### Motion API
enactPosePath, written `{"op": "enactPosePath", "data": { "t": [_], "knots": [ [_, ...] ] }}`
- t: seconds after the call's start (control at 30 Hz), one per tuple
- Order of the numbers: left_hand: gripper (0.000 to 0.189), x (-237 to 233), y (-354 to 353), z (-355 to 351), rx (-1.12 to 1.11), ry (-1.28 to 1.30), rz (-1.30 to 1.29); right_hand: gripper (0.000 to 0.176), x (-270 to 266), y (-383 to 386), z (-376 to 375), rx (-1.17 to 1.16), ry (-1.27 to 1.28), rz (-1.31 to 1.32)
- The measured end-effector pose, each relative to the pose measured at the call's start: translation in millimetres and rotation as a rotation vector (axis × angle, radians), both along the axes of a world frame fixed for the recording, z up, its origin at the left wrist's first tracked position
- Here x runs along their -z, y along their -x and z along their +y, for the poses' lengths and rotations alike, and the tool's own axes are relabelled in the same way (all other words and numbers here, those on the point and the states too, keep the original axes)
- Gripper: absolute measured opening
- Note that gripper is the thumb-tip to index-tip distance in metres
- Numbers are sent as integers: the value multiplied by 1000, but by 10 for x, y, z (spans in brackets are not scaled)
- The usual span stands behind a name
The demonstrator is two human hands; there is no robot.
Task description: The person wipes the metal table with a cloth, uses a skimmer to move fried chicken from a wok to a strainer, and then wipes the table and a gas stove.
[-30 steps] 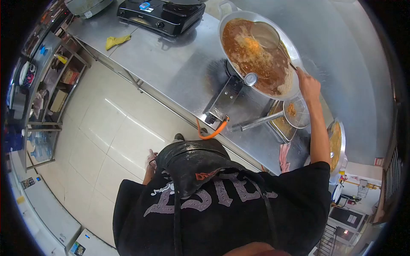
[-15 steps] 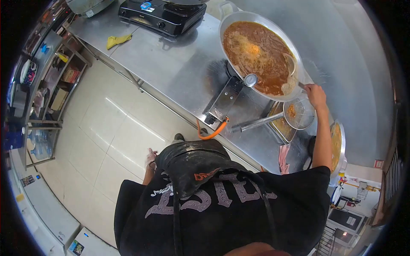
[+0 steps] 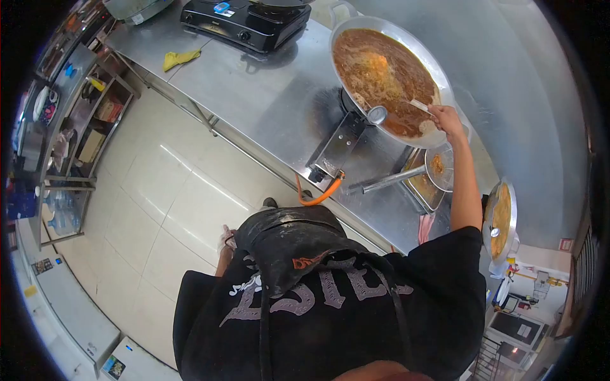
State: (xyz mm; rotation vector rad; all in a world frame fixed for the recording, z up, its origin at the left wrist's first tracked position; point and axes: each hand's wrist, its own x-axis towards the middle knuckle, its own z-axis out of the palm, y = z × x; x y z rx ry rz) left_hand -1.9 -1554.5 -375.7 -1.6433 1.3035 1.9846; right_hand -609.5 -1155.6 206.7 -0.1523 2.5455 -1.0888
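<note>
My right hand [image 3: 447, 120] is closed around the pale handle of a ladle [image 3: 419, 106], whose head is sunk in brown bubbling oil [image 3: 397, 76]. The oil sits in a large metal wok [image 3: 438, 57], with an orange patch of food floating in the foam. A round dial thermometer [image 3: 376, 115] is at the wok's near rim. Low at my side hangs my left hand [image 3: 228, 239], whitened as if by flour, fingers loosely apart and holding nothing. Just below the wok, a wire strainer [image 3: 440, 168] with fried bits lies over a metal tray [image 3: 433, 198].
A burner [image 3: 337, 146] with an orange hose [image 3: 321, 195] is under the wok. Another oil-filled wok [image 3: 489, 238] stands at right. A black stove [image 3: 248, 25], a yellow cloth [image 3: 181, 59] and a pink cloth [image 3: 425, 227] are on the steel table [image 3: 254, 89]. Shelving [image 3: 67, 184] is at left.
My right hand has moved left and up over the wok with the ladle. The ladle's head, seen before at the right side of the oil, is now submerged. My left hand stays low.
</note>
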Motion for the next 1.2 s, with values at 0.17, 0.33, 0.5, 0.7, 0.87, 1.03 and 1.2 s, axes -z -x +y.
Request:
{"op": "enactPosePath", "data": {
  "t": [0.17, 0.33, 0.5, 0.7, 0.87, 1.03, 1.2],
  "knots": [
    [84, -383, 135, 26, 73, 72, -17, 25, 66, 87, 176, 73, 74, 13],
    [77, -822, 375, -24, 81, 127, -106, 24, -149, -18, 290, 112, 32, 100],
    [72, -1330, 523, 16, 148, 117, -95, 28, -229, -61, 356, 61, -160, 335],
    [74, -1252, 473, -16, 197, 136, -121, 27, -324, -178, 216, -78, -603, 623],
    [76, -1176, 398, -70, 265, 170, -143, 22, -342, -436, -70, -147, -823, 721],
    [73, -1014, 276, -113, 228, 179, -89, 23, -194, -374, -36, -250, -1100, 823],
    [68, -720, 129, -131, 122, 130, -8, 24, -452, -453, 90, -167, -1117, 824]
  ]
}}
